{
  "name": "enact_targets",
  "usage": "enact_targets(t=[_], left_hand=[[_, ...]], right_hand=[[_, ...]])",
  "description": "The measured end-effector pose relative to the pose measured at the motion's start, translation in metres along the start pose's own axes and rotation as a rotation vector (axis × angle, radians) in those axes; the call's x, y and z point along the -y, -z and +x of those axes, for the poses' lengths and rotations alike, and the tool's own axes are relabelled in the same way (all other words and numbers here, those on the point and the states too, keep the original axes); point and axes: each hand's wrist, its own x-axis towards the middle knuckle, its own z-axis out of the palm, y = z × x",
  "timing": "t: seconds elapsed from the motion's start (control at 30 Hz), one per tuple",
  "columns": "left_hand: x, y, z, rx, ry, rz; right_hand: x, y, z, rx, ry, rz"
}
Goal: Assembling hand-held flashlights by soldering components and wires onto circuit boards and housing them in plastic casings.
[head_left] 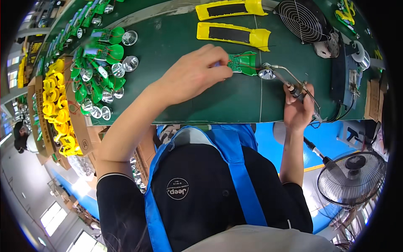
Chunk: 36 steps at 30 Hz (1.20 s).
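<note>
From the head view: gripping with the left hand, fingers curled and closed around the left end of a green circuit-board assembly, with undersides of the fingertips hidden; grasping with the right hand, in a closed hold around its dark handle, a soldering iron, slanted up and leftward; pointing with its tip toward a silver reflector cup, just beside the right end of the assembly; impossible to tell whether touching it; running alongside the iron, in a curved metal tube; lying, in the case of the assembly, on a green tabletop, between the two hands, with thin red wires along it.

Beyond the assembly, set flat one behind the other: a nearer yellow shell and a farther yellow shell, each with a black strip; to the right of these, upright, a round black fan grille; heaped at the table's left, green assemblies with silver cups; packed just beside, in a cardboard box, yellow rings; standing below right, past the table's edge, a pedestal fan.
</note>
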Motion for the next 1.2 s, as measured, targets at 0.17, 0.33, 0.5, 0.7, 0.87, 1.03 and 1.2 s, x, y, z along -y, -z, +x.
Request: enact_targets(t=[0.17, 0.33, 0.5, 0.7, 0.87, 1.03, 1.2], left_hand=[[0.012, -0.018, 0.016, -0.048, 0.017, -0.167], [0.001, -0.027, 0.021, -0.158, 0.538, -0.443], [0.002, -0.029, 0.017, -0.309, 0.205, -0.181], [-0.011, -0.021, 0.019, -0.172, 0.396, -0.041], [-0.015, -0.014, 0.029, -0.07, 0.453, -0.002], [-0.016, -0.013, 0.029, -0.056, 0.45, 0.018], [-0.015, -0.015, 0.03, -0.06, 0.444, 0.026]], right_hand=[[0.002, -0.01, 0.008, -0.07, -0.061, -0.174], [-0.002, -0.021, 0.011, -0.128, -0.081, -0.348], [0.002, -0.026, 0.011, -0.088, -0.092, -0.493], [0.003, -0.028, 0.011, -0.058, -0.148, -0.621], [0.004, -0.032, 0.013, -0.06, -0.194, -0.646], [0.004, -0.036, 0.014, -0.08, -0.232, -0.663], [0.004, -0.035, 0.013, -0.08, -0.24, -0.676]])
